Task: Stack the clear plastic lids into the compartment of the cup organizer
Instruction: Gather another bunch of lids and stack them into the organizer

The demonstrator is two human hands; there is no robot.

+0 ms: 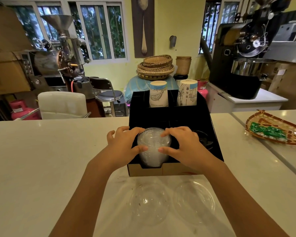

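Note:
A black cardboard cup organizer stands on the white counter. A stack of clear plastic lids sits in its front left compartment. My left hand grips the stack from the left and my right hand grips it from the right, thumbs on the near side and fingers on the top rim. Two loose clear dome lids lie on the counter in front of the organizer, one on the left and one on the right, between my forearms.
Two stacks of paper cups stand in the organizer's back compartments. A dark lid stack fills the front right compartment. A woven tray with green packets lies at the right. The counter's far edge runs behind the organizer.

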